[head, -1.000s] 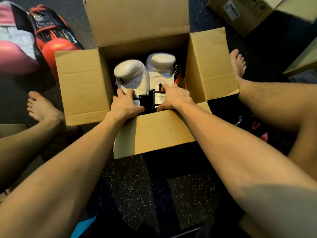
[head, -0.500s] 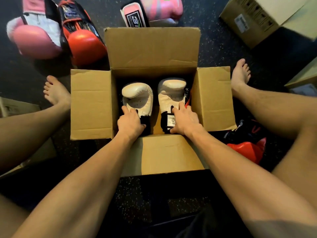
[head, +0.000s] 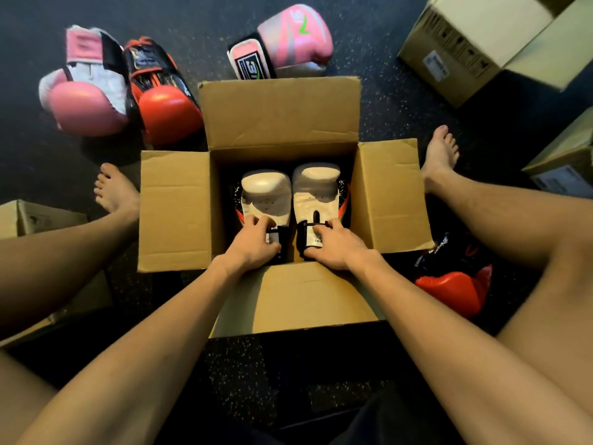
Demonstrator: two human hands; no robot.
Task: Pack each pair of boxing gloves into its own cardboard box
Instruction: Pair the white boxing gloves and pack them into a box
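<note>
Now we have both white gloves lying side by side inside the open cardboard box (head: 173,210), padded ends pointing away from us and cuffs toward us. The left white glove (head: 266,194) and the right white glove (head: 316,187) touch along their inner edges, palms up. Our left hand (head: 255,245) grips the black cuff of the left white glove, fingers curled narrowly over it with the thumb on the near side. Our right hand (head: 337,247) holds the cuff of the right white glove the same way, fingers bent over the strap and label. A bit of red and black shows beneath the white gloves at the box's side walls; we cannot tell what it belongs to.

All four flaps of the box stand open, and it sits on the dark speckled floor (head: 256,364) between our bare legs, with our left foot (head: 115,187) and right foot (head: 441,152) beside its side flaps.

Beyond the far flap lies a pink glove (head: 295,40). To the far left, a second pink glove (head: 86,107) lies touching a red and black glove (head: 167,114). Another red glove (head: 449,290) lies just beside the box under our right leg. More boxes lie around: one at upper right (head: 465,49), one at the right edge (head: 564,165), and one under our left leg (head: 29,216).
</note>
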